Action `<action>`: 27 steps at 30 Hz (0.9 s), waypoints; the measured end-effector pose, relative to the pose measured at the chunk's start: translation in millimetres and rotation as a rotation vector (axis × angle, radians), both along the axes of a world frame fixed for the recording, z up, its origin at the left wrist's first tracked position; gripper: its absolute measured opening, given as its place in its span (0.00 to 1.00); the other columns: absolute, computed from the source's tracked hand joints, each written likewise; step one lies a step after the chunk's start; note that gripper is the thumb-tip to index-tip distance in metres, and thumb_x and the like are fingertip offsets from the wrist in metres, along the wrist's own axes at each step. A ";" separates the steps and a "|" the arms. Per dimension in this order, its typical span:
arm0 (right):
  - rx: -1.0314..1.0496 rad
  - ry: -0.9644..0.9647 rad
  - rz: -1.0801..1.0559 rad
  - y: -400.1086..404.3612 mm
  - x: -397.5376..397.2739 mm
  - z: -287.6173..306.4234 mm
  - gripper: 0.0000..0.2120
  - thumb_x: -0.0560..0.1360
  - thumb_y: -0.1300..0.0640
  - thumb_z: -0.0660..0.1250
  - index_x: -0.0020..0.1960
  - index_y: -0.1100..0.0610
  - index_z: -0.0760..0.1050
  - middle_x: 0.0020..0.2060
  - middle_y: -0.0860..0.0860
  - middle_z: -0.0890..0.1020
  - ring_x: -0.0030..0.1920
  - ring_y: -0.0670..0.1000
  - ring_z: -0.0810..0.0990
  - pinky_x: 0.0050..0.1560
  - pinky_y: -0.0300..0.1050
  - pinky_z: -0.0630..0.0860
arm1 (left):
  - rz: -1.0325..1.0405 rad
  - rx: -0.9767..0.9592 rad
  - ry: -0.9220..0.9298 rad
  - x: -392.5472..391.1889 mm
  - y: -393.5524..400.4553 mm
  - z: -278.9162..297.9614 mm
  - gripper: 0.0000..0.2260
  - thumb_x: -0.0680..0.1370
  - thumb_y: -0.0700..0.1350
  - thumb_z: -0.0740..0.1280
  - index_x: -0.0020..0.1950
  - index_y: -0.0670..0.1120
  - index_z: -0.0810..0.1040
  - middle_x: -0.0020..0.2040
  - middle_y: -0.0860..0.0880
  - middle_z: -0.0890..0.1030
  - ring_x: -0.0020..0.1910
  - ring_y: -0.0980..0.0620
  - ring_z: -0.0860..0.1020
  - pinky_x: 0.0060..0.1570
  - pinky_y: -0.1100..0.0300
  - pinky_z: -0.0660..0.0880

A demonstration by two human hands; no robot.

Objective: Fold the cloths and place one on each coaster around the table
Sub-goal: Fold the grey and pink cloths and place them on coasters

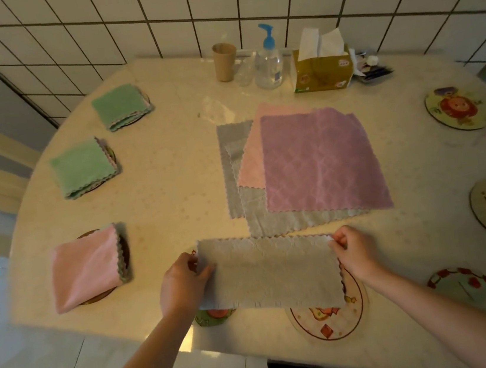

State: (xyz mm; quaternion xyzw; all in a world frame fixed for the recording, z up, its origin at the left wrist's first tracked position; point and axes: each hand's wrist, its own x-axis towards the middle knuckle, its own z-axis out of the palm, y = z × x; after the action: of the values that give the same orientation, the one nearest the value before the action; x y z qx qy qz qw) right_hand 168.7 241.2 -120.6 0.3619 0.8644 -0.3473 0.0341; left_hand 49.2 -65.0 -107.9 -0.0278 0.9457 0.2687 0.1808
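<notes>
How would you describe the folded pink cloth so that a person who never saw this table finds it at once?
Start at the round table and follow its left edge, where three folded cloths lie on coasters. The pink cloth is the nearest of the three, just left of the left hand. The other two are green, and the other pink one lies unfolded in the middle pile.

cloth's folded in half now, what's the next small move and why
Probably bring one short end over to the other. Both hands, left hand and right hand, pinch the ends of the grey cloth, a long strip, while the placed pink cloth is a compact square.
</notes>
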 end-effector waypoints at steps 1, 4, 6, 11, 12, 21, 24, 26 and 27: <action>0.003 0.004 -0.011 0.1 -0.7 -0.8 0.06 0.74 0.59 0.68 0.40 0.57 0.73 0.31 0.49 0.78 0.31 0.47 0.75 0.29 0.36 0.67 | -0.011 0.011 0.010 2.1 0.9 -0.2 0.14 0.72 0.55 0.70 0.53 0.50 0.77 0.47 0.51 0.80 0.45 0.50 0.77 0.43 0.58 0.74; 0.004 0.034 -0.052 -0.2 -3.2 -3.5 0.06 0.75 0.59 0.67 0.40 0.57 0.73 0.31 0.48 0.77 0.31 0.47 0.75 0.29 0.37 0.66 | -0.003 0.059 0.015 9.0 0.9 -0.7 0.12 0.73 0.50 0.71 0.54 0.49 0.76 0.48 0.50 0.80 0.46 0.50 0.77 0.45 0.57 0.73; 0.009 0.029 -0.060 -1.6 -5.5 -4.8 0.06 0.75 0.58 0.67 0.40 0.56 0.73 0.30 0.47 0.77 0.31 0.47 0.75 0.29 0.37 0.66 | 0.023 0.097 0.017 12.6 -0.8 -0.8 0.12 0.74 0.47 0.70 0.55 0.48 0.75 0.50 0.49 0.79 0.49 0.48 0.76 0.47 0.57 0.73; 0.174 0.077 -0.044 -11.1 -3.9 3.5 0.06 0.74 0.59 0.68 0.45 0.57 0.71 0.40 0.51 0.78 0.39 0.52 0.77 0.36 0.43 0.71 | -0.323 0.014 0.366 36.7 -7.4 -2.9 0.15 0.76 0.45 0.63 0.63 0.46 0.74 0.60 0.48 0.74 0.60 0.45 0.70 0.58 0.52 0.71; 0.271 0.112 0.020 -15.2 -0.6 7.4 0.07 0.73 0.60 0.68 0.48 0.57 0.71 0.45 0.52 0.77 0.42 0.52 0.77 0.38 0.44 0.72 | -0.466 0.023 0.443 42.5 -4.8 -3.0 0.16 0.77 0.48 0.62 0.63 0.47 0.74 0.61 0.49 0.75 0.61 0.46 0.70 0.60 0.52 0.71; 0.570 0.051 0.943 -72.9 94.4 6.1 0.42 0.48 0.72 0.75 0.60 0.54 0.72 0.58 0.50 0.76 0.58 0.52 0.78 0.52 0.44 0.78 | -1.041 -0.243 0.419 85.4 -20.6 -36.0 0.24 0.79 0.54 0.51 0.75 0.51 0.63 0.75 0.51 0.65 0.74 0.47 0.62 0.70 0.49 0.56; 0.580 -0.047 0.925 -70.9 98.5 4.2 0.43 0.51 0.72 0.76 0.63 0.55 0.69 0.61 0.51 0.73 0.60 0.53 0.75 0.49 0.46 0.80 | -1.060 -0.284 0.397 83.3 -29.9 -36.2 0.24 0.80 0.55 0.50 0.75 0.52 0.63 0.75 0.52 0.64 0.74 0.46 0.62 0.70 0.45 0.61; 0.605 -0.099 0.915 -73.9 95.6 6.5 0.41 0.50 0.71 0.76 0.61 0.55 0.70 0.59 0.51 0.74 0.57 0.53 0.76 0.46 0.45 0.80 | -1.060 -0.286 0.360 83.6 -35.1 -35.5 0.24 0.80 0.56 0.51 0.75 0.53 0.62 0.76 0.52 0.62 0.75 0.46 0.59 0.68 0.42 0.59; 0.618 -0.116 0.905 -75.5 92.3 8.4 0.39 0.50 0.70 0.76 0.59 0.55 0.71 0.57 0.52 0.74 0.55 0.54 0.77 0.45 0.45 0.79 | -1.043 -0.278 0.347 84.0 -38.0 -35.1 0.24 0.80 0.57 0.51 0.75 0.54 0.61 0.77 0.52 0.60 0.75 0.45 0.57 0.69 0.42 0.57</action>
State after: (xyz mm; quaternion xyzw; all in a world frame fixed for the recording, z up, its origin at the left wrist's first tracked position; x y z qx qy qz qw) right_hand 261.0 165.7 -112.2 -0.0340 0.9922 -0.0076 0.1198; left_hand 133.2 -103.0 -143.0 0.4642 0.8765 0.0172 0.1261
